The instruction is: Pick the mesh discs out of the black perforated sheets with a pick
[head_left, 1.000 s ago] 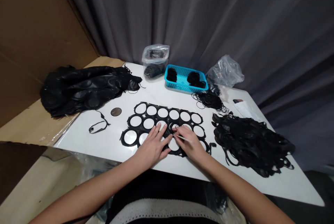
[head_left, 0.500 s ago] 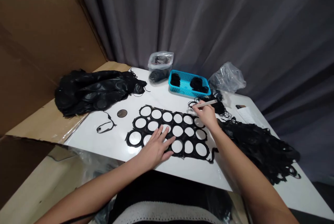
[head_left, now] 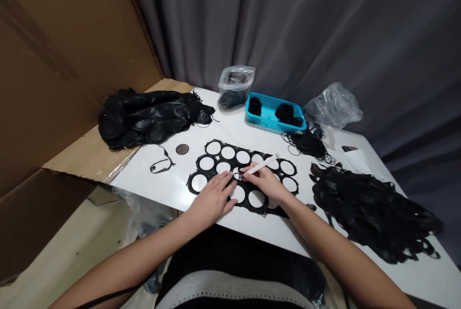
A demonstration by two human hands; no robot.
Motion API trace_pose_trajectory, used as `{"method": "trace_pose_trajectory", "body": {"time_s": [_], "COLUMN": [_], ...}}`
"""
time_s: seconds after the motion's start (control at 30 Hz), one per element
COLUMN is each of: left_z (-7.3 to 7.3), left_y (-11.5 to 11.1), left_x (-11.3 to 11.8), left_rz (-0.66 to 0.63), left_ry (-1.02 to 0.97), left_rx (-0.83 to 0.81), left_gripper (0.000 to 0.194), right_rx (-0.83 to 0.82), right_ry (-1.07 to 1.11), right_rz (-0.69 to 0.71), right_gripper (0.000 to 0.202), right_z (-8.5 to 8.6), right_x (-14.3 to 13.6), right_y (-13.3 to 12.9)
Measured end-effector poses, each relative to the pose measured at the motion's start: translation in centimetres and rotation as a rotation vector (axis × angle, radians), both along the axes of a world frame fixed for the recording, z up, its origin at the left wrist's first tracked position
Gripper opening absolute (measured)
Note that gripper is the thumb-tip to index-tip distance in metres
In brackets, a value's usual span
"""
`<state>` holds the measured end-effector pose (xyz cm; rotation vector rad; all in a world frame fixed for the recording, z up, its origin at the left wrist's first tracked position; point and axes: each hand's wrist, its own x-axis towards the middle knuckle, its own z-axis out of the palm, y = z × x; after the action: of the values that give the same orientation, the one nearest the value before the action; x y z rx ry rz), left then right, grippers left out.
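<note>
A black sheet (head_left: 247, 199) with rows of round holes lies flat on the white table, the white showing through. My left hand (head_left: 212, 201) rests flat on its front left part, fingers spread. Pinched in my right hand (head_left: 268, 184) is a slim white pen-like tool (head_left: 263, 164), its upper end slanting away to the right. My right fingertips are low over a hole in the middle of the sheet, close beside my left fingertips. A thin dark curve shows in that hole; I cannot make out what it is.
A dark disc (head_left: 182, 149) and a black scrap loop (head_left: 162, 166) lie left of the sheet. Black sheets (head_left: 151, 117) are heaped far left, black strips (head_left: 370, 213) right. Behind stand a lidded tub (head_left: 236, 89), a blue basket (head_left: 268, 117), black cords (head_left: 308, 144) and a plastic bag (head_left: 334, 105).
My right hand has moved from the black cords at the sheet's far right edge to the middle, beside my left hand, still with the white tool. The camera view has shifted slightly.
</note>
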<state>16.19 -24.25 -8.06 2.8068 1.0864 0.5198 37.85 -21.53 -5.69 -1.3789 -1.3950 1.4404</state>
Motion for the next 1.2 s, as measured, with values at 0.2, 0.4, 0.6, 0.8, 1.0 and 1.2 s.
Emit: {"method": "trace_pose_trajectory", "body": {"time_s": [0.2,0.4,0.6,0.8,1.0,1.2], "left_z": [0.2,2.5,5.1,4.6,3.9,2.0], "left_y": [0.0,3.1,7.7,10.2,9.4,3.0], "left_x": [-0.3,0.2,1.3,2.5,2.7,0.3], "left_rz": [-0.001,0.065,-0.271,-0.296,-0.019,-0.029], "left_ry": [-0.094,-0.465,-0.647,-0.636,-0.488,-0.138], "left_rx": [-0.103,-0.385,-0.822,-0.923,-0.646,-0.182], "left_gripper": [0.04,0.052,0.071,0.063,0.045,0.02], "right_rx": [0.142,0.009,-0.173,-0.313,-0.174,0.124], "right_ry": [-0.17,0.109,0.297,0.407,0.409,-0.056], "right_rz": [0.038,-0.028,0.048,0.185,-0.052,-0.042], "right_gripper": [0.018,0.033,0.035,0.039,0.037,0.023], "right_z": [0.4,3.1,4.7,4.4,2.8,1.0], "right_x": [-0.2,-0.5,0.3,1.8,1.8,0.6], "right_y": [-0.2,0.3,0.2,-0.2,1.2,0.8]}}
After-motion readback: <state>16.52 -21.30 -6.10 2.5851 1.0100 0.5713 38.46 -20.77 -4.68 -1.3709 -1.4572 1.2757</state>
